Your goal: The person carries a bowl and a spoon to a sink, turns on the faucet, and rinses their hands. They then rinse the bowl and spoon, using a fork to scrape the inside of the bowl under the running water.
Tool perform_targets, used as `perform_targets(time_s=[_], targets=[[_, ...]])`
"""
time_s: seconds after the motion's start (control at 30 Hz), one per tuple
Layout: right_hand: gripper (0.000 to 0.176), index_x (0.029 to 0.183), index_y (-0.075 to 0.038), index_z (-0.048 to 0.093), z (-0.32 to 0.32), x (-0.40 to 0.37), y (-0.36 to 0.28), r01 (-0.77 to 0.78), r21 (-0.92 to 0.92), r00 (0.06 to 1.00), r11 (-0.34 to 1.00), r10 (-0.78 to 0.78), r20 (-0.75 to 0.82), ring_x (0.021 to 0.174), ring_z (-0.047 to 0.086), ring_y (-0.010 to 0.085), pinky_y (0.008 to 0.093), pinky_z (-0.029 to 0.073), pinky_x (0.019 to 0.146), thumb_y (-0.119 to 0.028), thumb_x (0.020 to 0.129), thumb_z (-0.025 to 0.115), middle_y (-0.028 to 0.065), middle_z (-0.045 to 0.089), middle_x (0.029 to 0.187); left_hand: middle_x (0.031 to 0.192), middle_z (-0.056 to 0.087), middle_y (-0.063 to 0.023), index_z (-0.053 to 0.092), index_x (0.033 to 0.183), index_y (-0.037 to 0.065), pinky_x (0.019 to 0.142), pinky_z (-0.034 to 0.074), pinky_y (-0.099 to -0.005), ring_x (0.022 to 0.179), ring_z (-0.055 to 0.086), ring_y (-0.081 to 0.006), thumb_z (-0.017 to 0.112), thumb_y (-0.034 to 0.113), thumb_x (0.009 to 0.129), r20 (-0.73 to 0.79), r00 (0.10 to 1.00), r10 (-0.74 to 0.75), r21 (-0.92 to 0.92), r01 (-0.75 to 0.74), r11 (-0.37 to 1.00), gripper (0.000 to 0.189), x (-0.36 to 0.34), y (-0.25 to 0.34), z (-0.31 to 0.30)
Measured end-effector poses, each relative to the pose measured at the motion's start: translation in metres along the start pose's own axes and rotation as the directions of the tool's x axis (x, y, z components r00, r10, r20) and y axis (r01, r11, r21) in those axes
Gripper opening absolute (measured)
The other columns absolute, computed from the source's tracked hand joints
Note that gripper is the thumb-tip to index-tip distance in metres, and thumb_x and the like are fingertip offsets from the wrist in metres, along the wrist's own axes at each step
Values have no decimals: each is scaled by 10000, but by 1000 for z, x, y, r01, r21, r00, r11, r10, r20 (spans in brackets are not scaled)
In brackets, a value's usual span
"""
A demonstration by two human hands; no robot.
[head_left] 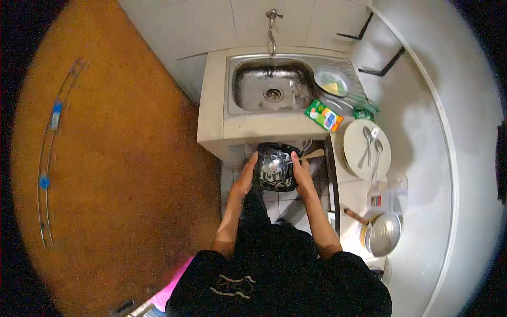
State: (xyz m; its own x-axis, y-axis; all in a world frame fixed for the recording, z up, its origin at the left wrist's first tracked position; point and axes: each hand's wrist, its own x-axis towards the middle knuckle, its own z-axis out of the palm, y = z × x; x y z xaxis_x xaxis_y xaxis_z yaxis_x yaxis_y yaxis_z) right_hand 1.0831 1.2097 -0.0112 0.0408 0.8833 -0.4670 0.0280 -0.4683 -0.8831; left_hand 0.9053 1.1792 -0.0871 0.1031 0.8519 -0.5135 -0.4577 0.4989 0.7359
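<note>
I hold a black pot (274, 168) with both hands in front of the sink unit, below counter level. My left hand (246, 177) grips its left side. My right hand (302, 173) grips its right side. A metal spoon lies inside the pot, and a wooden utensil handle (313, 154) sticks out past my right hand, with wire-like metal utensils beside it. I cannot tell whether the right hand also holds the wooden handle.
A steel sink (272, 84) with a tap (272, 26) lies ahead, with a bowl (331, 83) on its drainboard and a green packet (323, 115) at its edge. On the right counter are a white plate with spoons (366, 145), a clear container (384, 196) and a lidded pan (381, 233). A brown door (105, 158) is on the left.
</note>
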Motion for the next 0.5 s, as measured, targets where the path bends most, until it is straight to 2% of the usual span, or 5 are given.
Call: perform_targets(time_s=[0.1, 0.17, 0.23, 0.43, 0.5], targets=[[545, 1081, 66, 453, 14, 64, -5, -15, 1, 996, 1000, 15, -90, 929, 485, 233, 317, 375, 813, -418, 830, 467, 165, 527, 1011, 1378, 173, -104, 209, 1320, 31, 1031, 94, -297, 1270, 133, -189, 367, 516, 839, 86, 996, 28, 83, -35, 996, 701, 59, 35, -6], [566, 1092, 86, 433, 21, 124, 5, 120, -188, 953, 975, -167, -255, 962, 473, 254, 327, 365, 833, -417, 835, 453, 195, 507, 1048, 1381, 163, -106, 169, 1331, 41, 1033, 88, -305, 1273, 120, -187, 342, 520, 847, 169, 986, 3, 145, -28, 989, 702, 115, 61, -18], [582, 1095, 99, 419, 27, 155, -15, 90, -118, 974, 989, -112, -194, 984, 464, 260, 346, 354, 857, -422, 838, 442, 212, 497, 1058, 1378, 173, -101, 136, 1339, 56, 1033, 106, -313, 1269, 136, -187, 317, 549, 841, -2, 992, -126, 330, 119, 936, 724, 133, 108, 4], [523, 1081, 71, 436, 62, 271, -49, -173, 254, 965, 951, 216, -149, 847, 549, 224, 300, 451, 671, -377, 821, 505, 165, 542, 968, 1350, 248, -73, 175, 1331, 46, 1020, 168, -330, 1228, 239, -195, 298, 595, 821, 186, 975, -122, 234, 77, 969, 759, 232, 174, 9], [537, 1092, 57, 437, 60, 339, 8, -1, 68, 983, 998, 13, -181, 816, 560, 226, 332, 458, 659, -394, 810, 510, 169, 544, 972, 1338, 271, -71, 197, 1321, 25, 1018, 171, -326, 1213, 265, -198, 286, 583, 831, 124, 989, -80, 202, 54, 978, 748, 280, 158, -10]])
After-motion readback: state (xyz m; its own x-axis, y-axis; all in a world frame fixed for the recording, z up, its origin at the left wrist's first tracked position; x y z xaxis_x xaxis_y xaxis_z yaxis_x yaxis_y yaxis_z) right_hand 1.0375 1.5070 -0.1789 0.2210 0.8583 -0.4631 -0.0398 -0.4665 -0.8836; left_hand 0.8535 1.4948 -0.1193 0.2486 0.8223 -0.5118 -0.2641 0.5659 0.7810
